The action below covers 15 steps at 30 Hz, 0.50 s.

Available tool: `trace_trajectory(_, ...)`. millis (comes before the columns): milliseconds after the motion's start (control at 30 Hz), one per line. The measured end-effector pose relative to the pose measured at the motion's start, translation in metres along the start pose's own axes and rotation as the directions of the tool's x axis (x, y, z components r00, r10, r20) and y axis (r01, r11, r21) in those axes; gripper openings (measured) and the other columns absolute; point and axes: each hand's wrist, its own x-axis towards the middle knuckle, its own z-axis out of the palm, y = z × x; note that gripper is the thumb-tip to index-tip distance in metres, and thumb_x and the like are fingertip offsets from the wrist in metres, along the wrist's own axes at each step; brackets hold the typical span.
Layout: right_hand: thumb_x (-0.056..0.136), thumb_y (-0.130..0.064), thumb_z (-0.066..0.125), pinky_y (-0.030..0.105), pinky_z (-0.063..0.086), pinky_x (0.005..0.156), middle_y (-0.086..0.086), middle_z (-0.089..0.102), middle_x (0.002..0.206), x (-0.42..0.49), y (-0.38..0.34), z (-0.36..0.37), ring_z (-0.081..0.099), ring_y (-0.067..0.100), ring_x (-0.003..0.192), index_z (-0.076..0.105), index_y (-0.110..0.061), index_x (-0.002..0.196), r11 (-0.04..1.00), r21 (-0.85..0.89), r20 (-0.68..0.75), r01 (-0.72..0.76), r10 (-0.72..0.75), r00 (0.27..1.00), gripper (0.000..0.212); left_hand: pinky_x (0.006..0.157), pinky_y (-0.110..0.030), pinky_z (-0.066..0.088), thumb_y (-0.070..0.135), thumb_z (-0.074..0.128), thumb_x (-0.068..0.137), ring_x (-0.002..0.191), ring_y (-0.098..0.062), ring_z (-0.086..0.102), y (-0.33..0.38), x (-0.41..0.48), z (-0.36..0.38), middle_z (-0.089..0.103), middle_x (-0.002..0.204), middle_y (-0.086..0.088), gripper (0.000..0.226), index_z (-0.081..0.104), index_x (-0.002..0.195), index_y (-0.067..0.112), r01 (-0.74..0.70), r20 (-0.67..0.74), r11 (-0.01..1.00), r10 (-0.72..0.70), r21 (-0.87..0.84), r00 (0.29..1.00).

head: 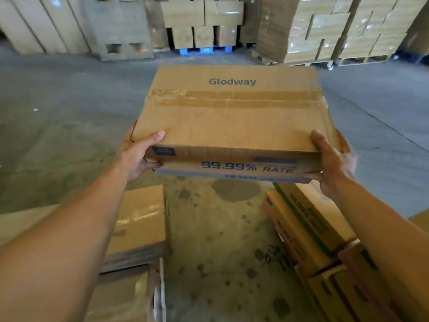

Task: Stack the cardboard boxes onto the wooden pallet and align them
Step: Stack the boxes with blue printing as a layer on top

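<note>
A flat cardboard box (232, 122) printed "Glodway" with brown tape across its top hangs in the air in front of me. My left hand (141, 154) grips its near left corner, thumb on top and fingers underneath. My right hand (332, 163) grips the near right corner the same way. No wooden pallet under my hands is visible.
Taped cardboard boxes (141, 224) lie low on the left. A box with green print (306, 224) and others lie tilted low on the right. Stained concrete floor (220, 240) runs between them. Far back stand wrapped box stacks (336, 31), one on a blue pallet (204, 50).
</note>
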Motion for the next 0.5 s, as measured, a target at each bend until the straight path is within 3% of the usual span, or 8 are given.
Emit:
trace_trajectory(100,0.078,-0.048,0.082,0.053,0.062,0.079,-0.012,0.063,0.111,-0.041,0.015,0.008,0.070,0.022,0.101,0.044,-0.036,0.149,1.000,-0.004,0.132,-0.008,0.009,0.991,0.081,0.066,-0.054,0.059,0.037,0.090,0.069,0.107,-0.027,0.070,-0.005,-0.066,-0.054,0.071,0.123,-0.002,0.079,0.054,0.137,0.023,-0.050,-0.152,0.999,0.046,-0.021,0.987)
trace_trajectory(200,0.068,-0.055,0.086,0.052,0.060,0.086,-0.010,0.068,0.114,-0.086,0.037,0.014,0.070,0.020,0.104,0.051,-0.035,0.144,0.999,-0.053,0.235,0.004,0.008,0.972,0.086,0.064,-0.047,0.060,0.050,0.096,0.051,0.100,-0.023,0.073,-0.015,-0.138,-0.100,0.073,0.120,0.000,0.098,0.055,0.136,0.024,-0.016,-0.255,1.000,0.013,-0.009,0.967)
trace_trajectory(267,0.064,-0.061,0.086,0.049,0.058,0.091,-0.009,0.067,0.121,-0.122,0.050,0.021,0.068,0.017,0.106,0.051,-0.034,0.145,0.998,-0.068,0.291,0.011,0.009,0.957,0.092,0.070,-0.051,0.060,0.037,0.089,0.071,0.100,-0.024,0.073,-0.022,-0.183,-0.129,0.072,0.118,-0.001,0.078,0.047,0.136,0.028,-0.016,-0.349,0.999,-0.002,-0.048,0.937)
trace_trajectory(367,0.081,-0.047,0.079,0.039,0.053,0.099,-0.015,0.060,0.109,-0.173,0.073,0.034,0.062,0.009,0.099,0.045,-0.028,0.150,0.994,-0.106,0.358,-0.019,0.056,0.932,0.080,0.079,-0.059,0.058,0.021,0.084,0.078,0.103,-0.025,0.071,-0.041,-0.241,-0.174,0.072,0.117,0.001,0.091,0.033,0.153,0.031,0.014,-0.495,0.996,-0.055,-0.085,0.867)
trace_trajectory(500,0.083,-0.044,0.079,0.053,0.059,0.088,-0.004,0.057,0.123,-0.239,0.122,0.051,0.064,0.023,0.107,0.042,-0.032,0.152,0.984,-0.147,0.434,-0.103,0.158,0.887,0.080,0.085,-0.062,0.057,0.023,0.084,0.080,0.110,-0.029,0.067,-0.075,-0.304,-0.234,0.071,0.122,0.000,0.088,0.034,0.152,0.037,0.043,-0.640,0.992,-0.110,-0.119,0.760)
